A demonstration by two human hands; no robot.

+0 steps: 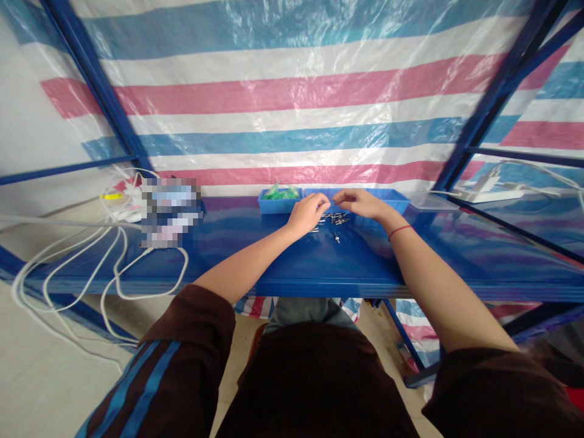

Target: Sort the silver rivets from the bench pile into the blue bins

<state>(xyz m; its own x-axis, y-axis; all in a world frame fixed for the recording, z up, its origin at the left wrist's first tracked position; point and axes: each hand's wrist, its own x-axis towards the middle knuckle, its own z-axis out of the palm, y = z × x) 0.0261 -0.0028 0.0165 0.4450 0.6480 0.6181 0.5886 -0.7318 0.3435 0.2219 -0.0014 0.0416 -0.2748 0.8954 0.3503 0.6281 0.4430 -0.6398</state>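
Both my hands rest on a blue metal shelf (319, 261) over a small scatter of tiny metal pieces (332, 220). My left hand (308, 213) is curled, its fingertips pinched together near the top of the scatter; what they hold is too small to name. My right hand (360, 203), with a red thread on its wrist, is curled too, its fingers pinched just right of the left hand's. Behind the hands stand two shallow blue trays: the left tray (267, 207) holds green pieces (280, 192), the right tray (395, 198) lies behind my right hand.
White cables (114, 267) loop over the shelf's left end and hang toward the floor. A blurred-out object (168, 210) sits at the left. A clear plastic lid (433, 202) and a white power strip (490, 188) lie at the right. A striped tarp (292, 91) backs the blue frame.
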